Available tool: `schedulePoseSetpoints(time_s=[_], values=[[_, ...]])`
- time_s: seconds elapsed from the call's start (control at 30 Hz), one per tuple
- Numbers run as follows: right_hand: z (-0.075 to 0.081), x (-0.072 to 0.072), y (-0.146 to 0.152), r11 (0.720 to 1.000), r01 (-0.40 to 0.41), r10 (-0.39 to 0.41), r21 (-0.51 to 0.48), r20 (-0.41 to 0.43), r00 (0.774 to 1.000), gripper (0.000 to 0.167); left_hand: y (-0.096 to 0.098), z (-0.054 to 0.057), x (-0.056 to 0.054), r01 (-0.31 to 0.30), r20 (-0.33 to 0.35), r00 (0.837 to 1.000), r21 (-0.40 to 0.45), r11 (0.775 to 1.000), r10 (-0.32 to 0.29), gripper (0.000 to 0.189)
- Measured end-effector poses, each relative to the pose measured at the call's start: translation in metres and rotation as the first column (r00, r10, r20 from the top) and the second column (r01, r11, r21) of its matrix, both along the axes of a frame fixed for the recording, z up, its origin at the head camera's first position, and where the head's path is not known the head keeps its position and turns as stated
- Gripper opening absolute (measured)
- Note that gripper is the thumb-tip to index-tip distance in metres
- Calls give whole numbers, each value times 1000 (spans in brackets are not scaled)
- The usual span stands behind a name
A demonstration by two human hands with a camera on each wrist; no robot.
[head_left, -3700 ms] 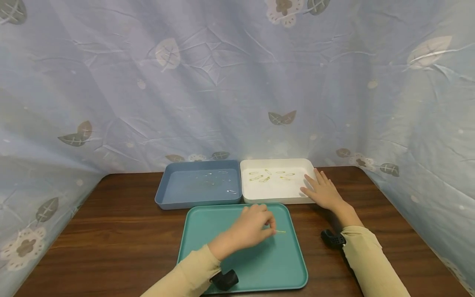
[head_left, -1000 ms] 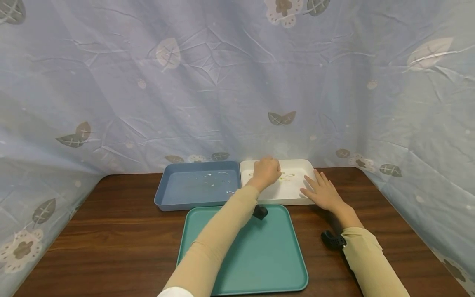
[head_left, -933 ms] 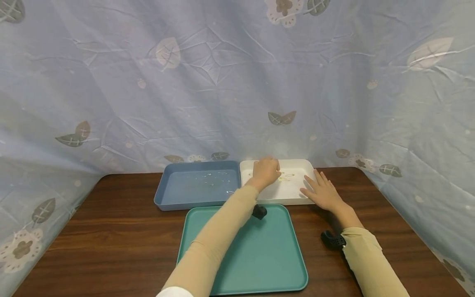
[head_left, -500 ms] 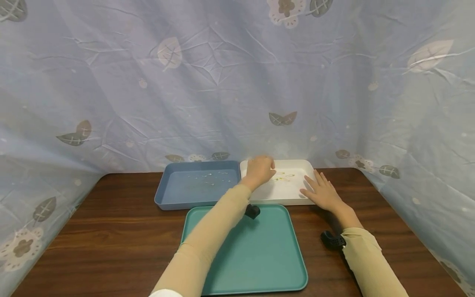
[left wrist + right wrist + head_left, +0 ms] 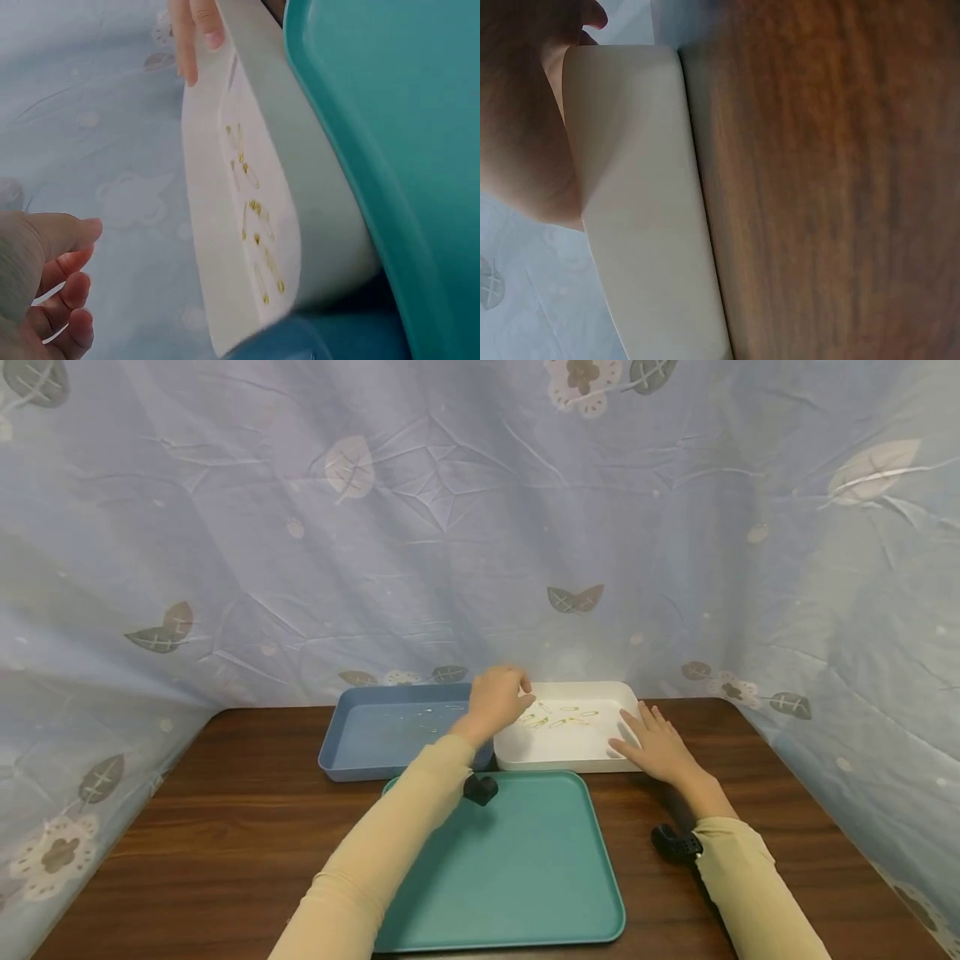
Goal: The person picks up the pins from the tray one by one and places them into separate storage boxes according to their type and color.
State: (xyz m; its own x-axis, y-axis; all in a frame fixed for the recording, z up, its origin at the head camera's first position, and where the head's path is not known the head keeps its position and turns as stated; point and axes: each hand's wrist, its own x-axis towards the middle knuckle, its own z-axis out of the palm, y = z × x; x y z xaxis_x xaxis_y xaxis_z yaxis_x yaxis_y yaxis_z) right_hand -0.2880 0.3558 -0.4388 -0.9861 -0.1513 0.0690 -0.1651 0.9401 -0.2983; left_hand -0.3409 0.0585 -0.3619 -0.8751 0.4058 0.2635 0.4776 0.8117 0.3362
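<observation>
My left hand (image 5: 497, 697) hovers over where the white tray (image 5: 570, 766) meets the blue tray (image 5: 358, 753), its fingers loosely bent. In the left wrist view no object shows between the thumb (image 5: 84, 234) and fingertips. Several gold safety pins (image 5: 590, 713) lie scattered on the white tray's floor, right of this hand. Small silver pins (image 5: 427, 729) lie in the blue tray, partly hidden by the left hand. My right hand (image 5: 660, 750) rests at the white tray's right rim with fingers spread and straight; the right wrist view has it against the outer wall (image 5: 641, 202).
A green tray (image 5: 525, 877) lies in front of the two smaller trays, with the left forearm crossing above it. All three sit on a dark wooden table (image 5: 202, 852). A patterned blue curtain (image 5: 420, 527) hangs close behind and at both sides.
The left hand, pinching a gold safety pin over the green tray at first, went into the white tray and has since moved left, without the pin. The right hand stays put.
</observation>
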Motion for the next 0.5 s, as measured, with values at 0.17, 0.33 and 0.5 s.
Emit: schedulePoseSetpoints(time_s=[0.17, 0.33, 0.5], values=[[4, -1, 2, 1000, -3, 3, 2, -25, 1000, 76, -19, 8, 8, -19, 12, 1000, 43, 999, 19, 21], [9, 1, -1, 1000, -4, 4, 4, -49, 999, 77, -42, 11, 14, -37, -14, 999, 56, 998, 38, 20], [21, 11, -5, 1000, 0, 1, 16, -56, 998, 79, -68, 13, 22, -57, -47, 997, 50, 997, 59, 22]])
